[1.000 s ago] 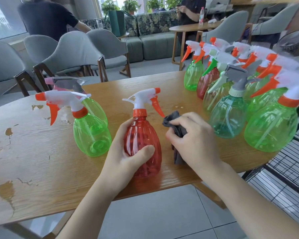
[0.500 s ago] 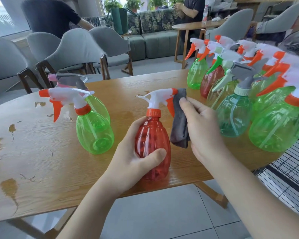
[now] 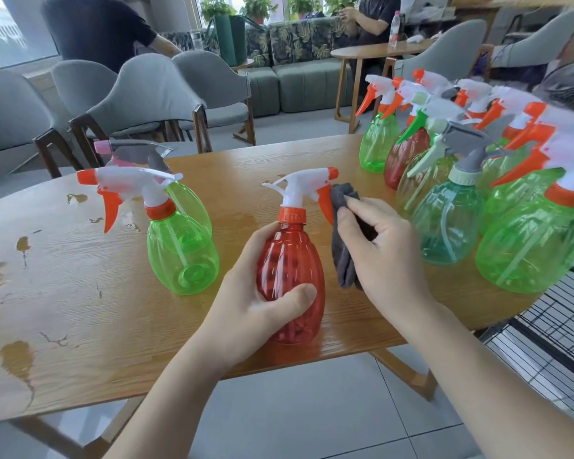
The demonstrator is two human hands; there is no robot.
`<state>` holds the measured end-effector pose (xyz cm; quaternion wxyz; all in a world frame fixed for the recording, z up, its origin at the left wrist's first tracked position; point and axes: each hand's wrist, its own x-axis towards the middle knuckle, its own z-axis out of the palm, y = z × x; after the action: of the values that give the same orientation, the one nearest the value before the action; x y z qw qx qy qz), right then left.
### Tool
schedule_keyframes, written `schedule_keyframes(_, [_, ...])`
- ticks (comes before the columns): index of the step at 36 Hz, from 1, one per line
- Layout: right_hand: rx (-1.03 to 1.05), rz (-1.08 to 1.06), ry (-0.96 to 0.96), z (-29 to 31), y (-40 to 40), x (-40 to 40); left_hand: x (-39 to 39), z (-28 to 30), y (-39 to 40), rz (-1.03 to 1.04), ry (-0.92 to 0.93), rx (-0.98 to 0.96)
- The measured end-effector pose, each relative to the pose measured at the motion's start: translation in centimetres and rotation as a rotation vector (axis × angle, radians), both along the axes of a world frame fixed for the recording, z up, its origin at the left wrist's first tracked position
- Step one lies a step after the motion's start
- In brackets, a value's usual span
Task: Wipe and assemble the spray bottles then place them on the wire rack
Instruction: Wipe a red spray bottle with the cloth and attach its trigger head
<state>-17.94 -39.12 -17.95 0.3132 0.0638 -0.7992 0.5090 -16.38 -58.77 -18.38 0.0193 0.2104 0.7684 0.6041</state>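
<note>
Red translucent spray bottle (image 3: 290, 279), upright near table (image 3: 80, 293) edge: thin plastic, apparently empty, light, slick; best taken round the belly. Left hand (image 3: 256, 309) wraps it there. Right hand (image 3: 378, 256) pinches grey cloth (image 3: 343, 240) against orange trigger (image 3: 325, 207). Green bottles (image 3: 183, 256) flank.

Red bottles I count: two (image 3: 290, 276) (image 3: 403, 157)
Green bottles left: two (image 3: 183, 256) (image 3: 188, 207)
Grey cloths: one (image 3: 343, 250)
Right cluster: too crowded to count

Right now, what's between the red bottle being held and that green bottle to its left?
In the head view, only bare wooden table lies between the red bottle and the green bottle; the left hand grips the red one lower down.
</note>
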Motion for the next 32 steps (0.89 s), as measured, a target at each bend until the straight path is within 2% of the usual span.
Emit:
schedule_keyframes(5, [0.131,-0.06,-0.052,-0.6,0.5,0.3,-0.1,0.1,-0.6,0.036,0.007,0.031])
schedule_keyframes(8, [0.115,-0.115,-0.05,-0.5,0.8,0.5,-0.3,0.1,-0.9,0.034,0.031,-0.004])
schedule_keyframes(11, [0.074,-0.16,-0.013,0.8,1.2,0.5,-0.4,0.2,-1.0,0.034,0.102,-0.093])
schedule_keyframes(15, [0.135,-0.202,0.066,2.9,1.8,0.1,-0.6,0.3,-0.8,0.075,0.262,-0.261])
schedule_keyframes(18, [0.19,-0.148,-0.006,3.7,1.9,-0.2,-0.5,0.4,-0.5,0.104,0.331,-0.376])
schedule_keyframes(21, [0.244,-0.125,-0.068,3.7,2.1,-0.3,-0.2,0.8,-0.5,0.138,0.361,-0.48])
schedule_keyframes(26, [0.387,-0.137,0.011,3.7,1.9,0.2,0.3,1.5,0.0,0.17,0.398,-0.666])
schedule_keyframes(32, [0.377,-0.061,0.134,4.1,0.2,1.6,0.5,1.6,0.4,0.214,0.403,-0.704])
